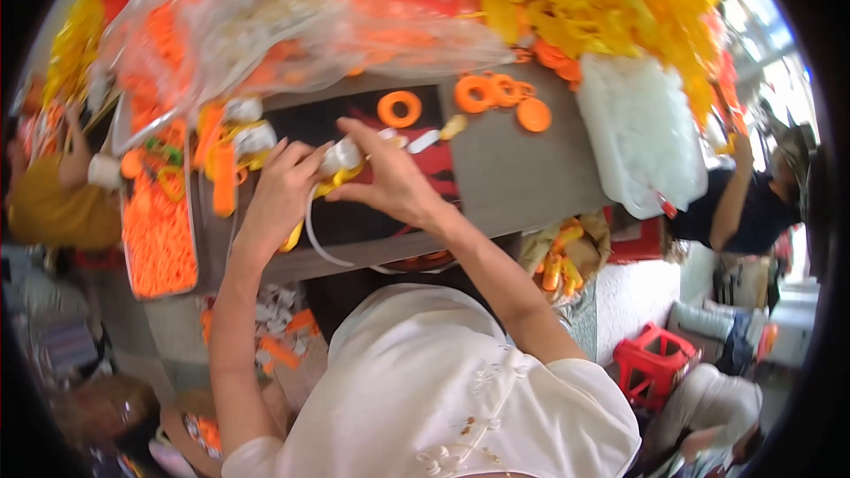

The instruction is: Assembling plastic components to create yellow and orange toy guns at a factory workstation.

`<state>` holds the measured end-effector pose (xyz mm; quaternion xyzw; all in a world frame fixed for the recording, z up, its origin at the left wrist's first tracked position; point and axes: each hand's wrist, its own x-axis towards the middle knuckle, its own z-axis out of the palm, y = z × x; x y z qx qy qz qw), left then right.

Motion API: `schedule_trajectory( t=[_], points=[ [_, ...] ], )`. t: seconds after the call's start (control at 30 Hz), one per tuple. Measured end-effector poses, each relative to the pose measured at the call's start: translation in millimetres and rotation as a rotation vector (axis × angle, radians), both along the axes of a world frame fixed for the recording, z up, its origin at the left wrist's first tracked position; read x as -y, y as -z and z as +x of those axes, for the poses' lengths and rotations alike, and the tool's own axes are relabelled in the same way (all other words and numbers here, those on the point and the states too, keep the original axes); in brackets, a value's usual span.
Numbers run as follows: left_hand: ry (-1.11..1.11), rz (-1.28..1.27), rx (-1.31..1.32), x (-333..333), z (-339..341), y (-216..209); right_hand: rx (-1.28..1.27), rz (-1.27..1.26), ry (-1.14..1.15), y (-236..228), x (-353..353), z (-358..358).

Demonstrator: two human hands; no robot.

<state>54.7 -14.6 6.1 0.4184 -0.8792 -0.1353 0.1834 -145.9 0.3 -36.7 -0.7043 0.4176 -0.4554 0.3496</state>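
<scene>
My left hand [285, 184] is closed on a small toy-like piece with a whitish round cylinder [342, 157] and a yellow plastic part [338, 182] below it. Beside the piece, my right hand [398, 175] is spread in a C shape, index finger above the cylinder and thumb near the yellow part. Whether the right fingertips touch it, I cannot tell. A thin white strip [312, 228] curves down from under my left hand. Both hands are over a dark mat [416, 106] on the table. Left of them lie similar yellow and white pieces [255, 137].
Orange rings [399, 110] and an orange disc [533, 115] lie beyond my hands. A tray [193, 248] of orange parts stands left, a bag of whitish pieces [639, 137] right. Yellow parts [593, 0] are heaped behind. Other people work at both sides; a red stool [653, 363] stands right.
</scene>
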Motion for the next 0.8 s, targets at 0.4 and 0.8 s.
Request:
schedule_trajectory(
  t=[0.4,0.8],
  points=[
    [-0.171,-0.096,-0.234,-34,-18,57,0.010,0.059,0.662,0,-5,-129],
    [-0.410,-0.156,-0.604,-11,-44,64,-0.661,0.190,0.762,60,95,-310]
  ],
)
